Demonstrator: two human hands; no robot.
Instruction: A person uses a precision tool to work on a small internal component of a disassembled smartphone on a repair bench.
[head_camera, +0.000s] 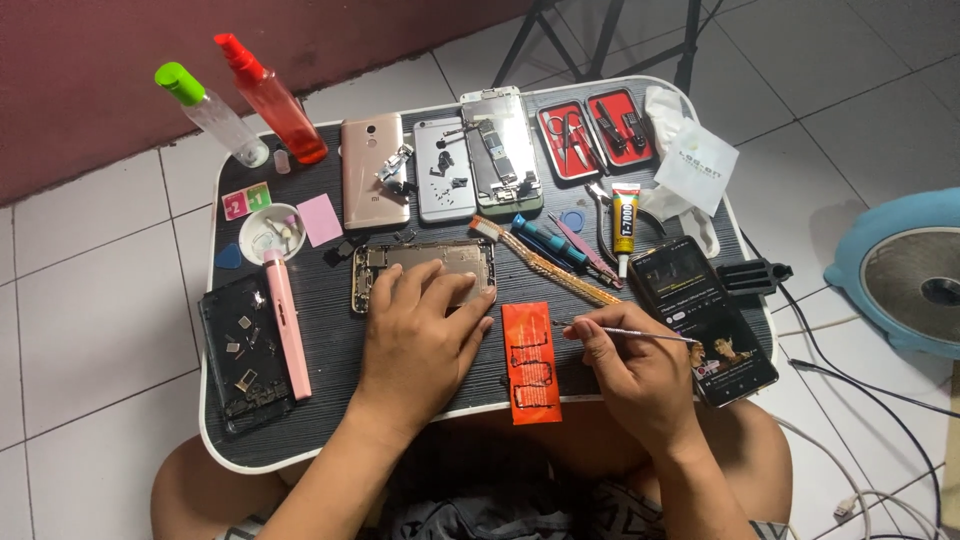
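Observation:
My left hand (420, 335) lies flat on an opened phone frame (375, 270) in the middle of the small black table (330, 345), pressing it down. My right hand (630, 365) pinches a thin metal tool (645, 335) whose tip points left toward an orange adhesive sheet (530, 362) lying at the table's front edge between the two hands. A working phone (705, 320) with a lit screen lies just right of my right hand.
Further back lie a gold phone back (372, 170), a silver one (443, 170), a disassembled screen unit (503, 150), a red tool case (595, 135), a glue tube (625, 220), screwdrivers (550, 245), two spray bottles (265, 95), a small parts cup (272, 232), a pink tool (287, 325), a black panel (240, 350).

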